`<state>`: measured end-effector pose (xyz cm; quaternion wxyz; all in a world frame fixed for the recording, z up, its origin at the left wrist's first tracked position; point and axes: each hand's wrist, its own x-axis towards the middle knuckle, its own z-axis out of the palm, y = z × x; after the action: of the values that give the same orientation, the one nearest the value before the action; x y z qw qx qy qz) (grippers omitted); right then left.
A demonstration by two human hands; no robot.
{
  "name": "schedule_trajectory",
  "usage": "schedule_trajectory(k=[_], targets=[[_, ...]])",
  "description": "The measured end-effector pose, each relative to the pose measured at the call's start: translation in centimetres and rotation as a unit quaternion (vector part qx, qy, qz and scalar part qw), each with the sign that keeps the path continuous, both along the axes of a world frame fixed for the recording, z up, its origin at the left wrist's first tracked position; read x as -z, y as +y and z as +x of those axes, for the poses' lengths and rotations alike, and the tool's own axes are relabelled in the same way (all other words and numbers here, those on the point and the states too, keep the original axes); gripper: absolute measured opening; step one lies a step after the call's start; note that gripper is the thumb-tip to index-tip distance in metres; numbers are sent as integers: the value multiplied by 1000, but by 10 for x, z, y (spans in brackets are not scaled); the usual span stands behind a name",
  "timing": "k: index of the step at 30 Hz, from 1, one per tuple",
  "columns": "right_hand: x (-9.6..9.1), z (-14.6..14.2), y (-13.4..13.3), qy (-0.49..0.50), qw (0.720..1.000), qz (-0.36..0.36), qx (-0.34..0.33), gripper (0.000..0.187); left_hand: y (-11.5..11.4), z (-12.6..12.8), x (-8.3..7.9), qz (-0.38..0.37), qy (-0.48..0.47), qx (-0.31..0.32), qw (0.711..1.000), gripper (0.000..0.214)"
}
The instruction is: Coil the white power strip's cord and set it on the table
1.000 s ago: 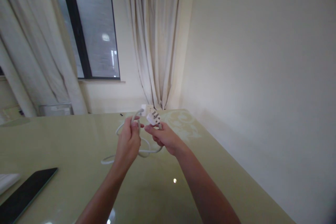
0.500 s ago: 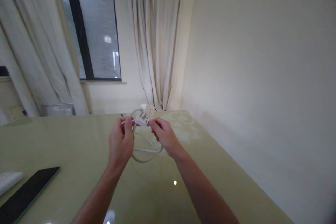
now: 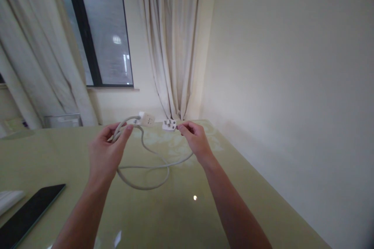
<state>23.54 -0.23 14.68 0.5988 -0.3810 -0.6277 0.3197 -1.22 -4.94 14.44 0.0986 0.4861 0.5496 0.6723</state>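
Observation:
My left hand (image 3: pixel 106 149) is closed around looped lengths of a grey-white power cord (image 3: pixel 143 188). Just beyond its fingertips is a white socket block (image 3: pixel 147 119) with small dark slots, joined to the cord. My right hand (image 3: pixel 194 138) pinches the side of a white plug (image 3: pixel 169 125) whose metal pins face me. A gap separates the plug from the socket block. Between and below both hands the cord hangs in wide crossing loops over the table; one length passes behind my right wrist.
The glossy green table (image 3: pixel 163 218) meets a plain wall (image 3: pixel 292 105) along its right side. At the left lie a dark flat tablet-like slab (image 3: pixel 32 212) and a white object (image 3: pixel 10 200), partly cut off. Curtains (image 3: pixel 169 46) and a window (image 3: pixel 102 27) stand behind.
My hands have moved apart: the left went left with the cord and socket block, the right slightly right and up with the plug. The cord loops have spread wider.

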Motion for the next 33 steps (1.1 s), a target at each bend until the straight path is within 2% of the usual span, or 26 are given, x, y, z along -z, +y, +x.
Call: schedule_trajectory(k=[2,4,6,8,10,12,16,18,20,23,26,27,29,33], targets=[[-5,7,-1,18,999,14,26,31,-1,2,-2,14,-4,-24,1000,41],[-12,16,-3,86,989,65,102,34,0,1,-2,36,-27,-47,998,40],[-20,26,-6,173,953,140,206,34,4,-3,2,55,-63,-71,994,40],[-29,37,-11,239,902,211,293,33,8,-10,7,57,-111,-75,989,39],[-37,47,-17,264,869,255,331,31,12,-16,11,40,-158,-57,985,36],[-42,51,-24,259,873,264,317,31,15,-22,15,13,-160,-46,986,35],[-42,44,-35,207,924,216,238,34,19,-27,23,-38,-70,-69,994,43],[-40,36,-37,156,960,171,154,31,19,-27,24,-43,-60,-50,996,46],[-36,26,-38,83,990,109,41,26,19,-24,23,-40,-62,-18,997,45],[-26,5,-38,-46,995,23,-85,20,15,-12,15,-25,-55,4,998,44],[-10,-22,-36,-132,983,-36,-121,20,7,7,7,15,-9,-4,1000,42],[-4,-31,-36,-127,983,-52,-120,18,4,15,5,31,17,-10,999,40],[6,-47,-36,-49,989,-87,-109,22,-2,31,4,63,64,-16,996,35],[12,-60,-38,172,972,-139,-82,58,-13,61,6,82,78,51,992,29]])
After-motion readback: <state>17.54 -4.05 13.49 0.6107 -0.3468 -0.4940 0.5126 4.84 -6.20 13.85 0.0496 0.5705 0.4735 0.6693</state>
